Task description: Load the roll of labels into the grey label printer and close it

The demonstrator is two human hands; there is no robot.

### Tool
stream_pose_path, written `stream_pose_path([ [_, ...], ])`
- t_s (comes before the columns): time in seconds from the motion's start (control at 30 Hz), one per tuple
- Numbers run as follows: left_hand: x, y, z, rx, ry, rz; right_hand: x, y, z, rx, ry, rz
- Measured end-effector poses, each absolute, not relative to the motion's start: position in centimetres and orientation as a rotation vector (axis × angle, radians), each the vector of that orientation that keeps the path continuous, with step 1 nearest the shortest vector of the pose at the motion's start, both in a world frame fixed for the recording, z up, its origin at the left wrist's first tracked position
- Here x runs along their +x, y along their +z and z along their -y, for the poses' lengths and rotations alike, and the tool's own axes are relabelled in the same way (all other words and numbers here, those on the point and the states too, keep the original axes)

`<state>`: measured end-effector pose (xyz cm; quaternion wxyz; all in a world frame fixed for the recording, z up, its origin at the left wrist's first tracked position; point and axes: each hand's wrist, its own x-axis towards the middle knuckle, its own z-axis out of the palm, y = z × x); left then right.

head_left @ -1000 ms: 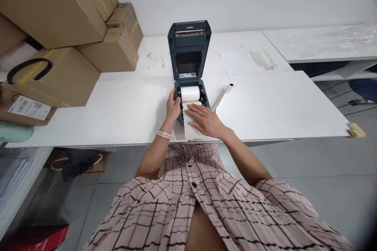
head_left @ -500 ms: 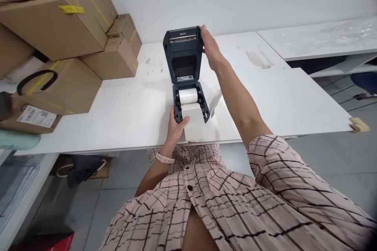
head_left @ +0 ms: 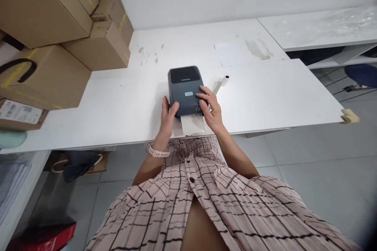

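Observation:
A dark grey label printer [head_left: 186,98] stands on the white table with its lid down. A white label strip [head_left: 193,124] comes out of its front toward the table's edge. My left hand [head_left: 167,119] lies along the printer's left side, its fingers stretched out and its thumb at the lid's front left corner. On the lid's right front part rests my right hand [head_left: 212,111], with the fingers spread and the thumb near the front corner. The label roll inside is hidden by the lid.
Cardboard boxes [head_left: 38,76] are stacked on the table [head_left: 126,117] at the left. A small white roll [head_left: 225,80] lies right of the printer, and a white sheet [head_left: 226,53] lies farther back. A tan corner guard [head_left: 350,116] covers the table's right corner.
The printer's lid has swung down and now covers the label roll. My right hand has come down from the raised lid's edge onto its top. My left thumb has left the label strip.

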<state>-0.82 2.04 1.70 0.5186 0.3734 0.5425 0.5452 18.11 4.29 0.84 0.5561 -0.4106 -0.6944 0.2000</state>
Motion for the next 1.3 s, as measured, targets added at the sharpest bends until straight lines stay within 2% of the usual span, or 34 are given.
stream_pose_path([
  [0.2, 0.0, 0.8, -1.7, 0.854, 1.327, -1.252, 18.0, -0.9, -4.2, -0.936, 0.311, 1.657],
  [0.43, 0.4, -1.7, -1.3, 0.984, 1.393, -1.336, 18.7, -2.2, -3.1, -1.057, 0.484, 1.696],
  [0.6, 0.6, -1.8, -1.7, 1.065, 1.45, -1.346, 18.0, -2.9, -3.7, -1.057, 0.513, 1.605],
  [0.87, 1.0, -2.2, 3.7, 0.877, 1.307, -1.631, 18.1, -2.1, -3.7, -0.999, 0.524, 1.585],
  [1.07, 2.6, -1.0, 3.9, 0.74, 1.083, -1.334, 18.2, -2.2, -3.7, -0.988, 0.527, 1.598],
  [1.3, 1.8, -0.6, 3.6, 0.912, 1.087, -1.331, 18.3, -0.7, -3.7, -1.015, 0.389, 1.666],
])
